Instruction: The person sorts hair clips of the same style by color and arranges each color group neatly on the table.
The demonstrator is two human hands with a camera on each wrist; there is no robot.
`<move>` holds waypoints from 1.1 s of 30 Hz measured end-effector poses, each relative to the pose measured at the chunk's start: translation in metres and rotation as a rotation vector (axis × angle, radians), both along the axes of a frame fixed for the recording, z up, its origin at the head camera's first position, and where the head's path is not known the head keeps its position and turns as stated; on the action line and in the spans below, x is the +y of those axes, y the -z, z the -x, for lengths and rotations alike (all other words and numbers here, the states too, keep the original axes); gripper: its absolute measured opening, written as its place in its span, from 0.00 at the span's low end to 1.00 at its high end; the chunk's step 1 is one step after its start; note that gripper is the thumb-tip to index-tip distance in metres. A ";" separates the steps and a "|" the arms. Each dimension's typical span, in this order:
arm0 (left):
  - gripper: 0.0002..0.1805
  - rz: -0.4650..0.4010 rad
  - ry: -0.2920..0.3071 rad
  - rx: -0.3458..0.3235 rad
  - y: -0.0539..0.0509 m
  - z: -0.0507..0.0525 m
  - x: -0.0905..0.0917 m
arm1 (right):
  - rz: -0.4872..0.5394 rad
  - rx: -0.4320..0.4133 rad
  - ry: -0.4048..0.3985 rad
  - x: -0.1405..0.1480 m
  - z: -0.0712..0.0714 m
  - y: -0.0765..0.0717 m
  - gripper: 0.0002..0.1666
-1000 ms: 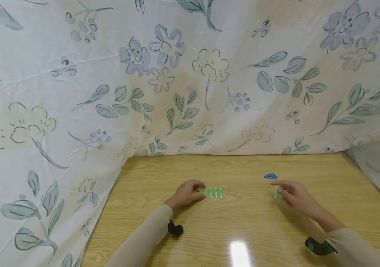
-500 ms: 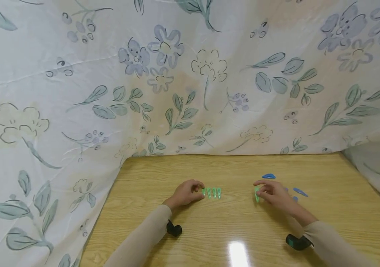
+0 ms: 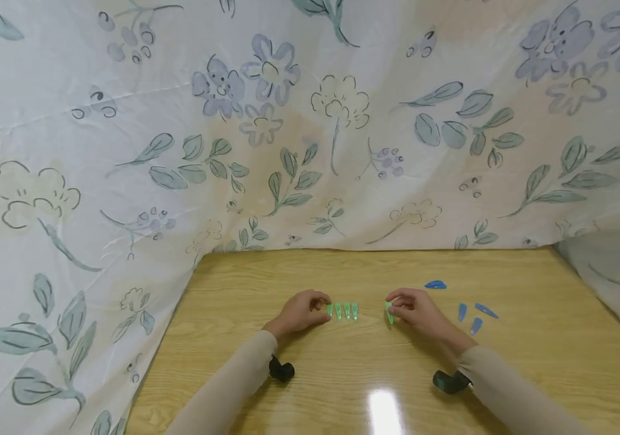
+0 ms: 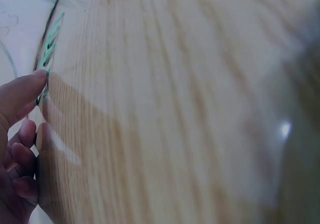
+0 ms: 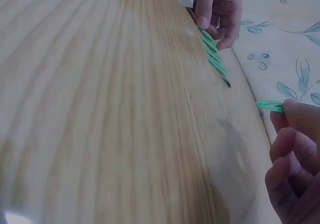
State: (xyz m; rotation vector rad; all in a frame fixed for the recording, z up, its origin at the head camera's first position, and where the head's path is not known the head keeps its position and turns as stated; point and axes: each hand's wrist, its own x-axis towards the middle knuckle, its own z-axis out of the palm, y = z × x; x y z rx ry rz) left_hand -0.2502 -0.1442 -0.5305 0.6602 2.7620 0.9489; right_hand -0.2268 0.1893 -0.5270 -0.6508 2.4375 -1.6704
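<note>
Several green snap hair clips [image 3: 347,311] lie side by side in a short row on the wooden table. My left hand [image 3: 303,313] is at the row's left end, its thumb [image 4: 31,89] and index finger around the leftmost green clip [image 3: 330,310]. To the right of the row, my right hand [image 3: 417,310] pinches another green hair clip [image 5: 270,105] between thumb and index finger, held just above the table. In the right wrist view that clip points toward the row, with a gap between them.
Several blue hair clips lie to the right of my right hand, one blue clip [image 3: 435,284] farther back and another blue clip [image 3: 486,310] slanted. Floral cloth [image 3: 288,121] hangs along the table's back and sides. Light glares on the front of the table [image 3: 266,405].
My right hand has moved left with the green hair clip, toward the row, uncovering blue clips behind it. My left hand has stayed at the row's left end.
</note>
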 end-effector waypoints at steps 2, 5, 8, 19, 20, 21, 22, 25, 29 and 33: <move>0.15 -0.001 -0.001 0.000 0.000 0.001 0.000 | -0.001 -0.010 0.000 -0.005 0.003 -0.001 0.16; 0.15 -0.001 -0.001 0.009 -0.001 0.003 -0.001 | -0.002 -0.016 -0.013 -0.013 0.006 -0.003 0.17; 0.15 -0.006 0.001 0.019 -0.002 0.005 -0.001 | 0.010 -0.029 -0.033 -0.022 0.009 -0.004 0.17; 0.15 -0.005 0.005 0.007 -0.003 0.000 0.002 | -0.049 -0.052 -0.052 -0.051 0.016 0.004 0.16; 0.15 -0.007 0.006 0.008 -0.004 0.000 0.002 | -0.065 -0.045 -0.039 -0.052 0.016 0.004 0.16; 0.15 -0.008 0.006 0.008 -0.005 0.000 0.003 | -0.085 -0.036 -0.021 -0.053 0.017 0.005 0.15; 0.15 -0.007 0.006 0.009 -0.005 0.000 0.003 | -0.103 -0.026 -0.005 -0.054 0.018 0.005 0.15; 0.15 -0.005 0.006 0.006 -0.007 -0.001 0.004 | -0.144 -0.010 0.030 -0.055 0.019 0.006 0.14; 0.15 0.006 0.007 0.005 -0.007 -0.001 0.003 | -0.179 0.009 0.044 -0.055 0.020 0.007 0.15; 0.15 0.005 0.006 0.001 -0.006 -0.001 0.002 | -0.215 0.026 0.058 -0.058 0.020 0.007 0.14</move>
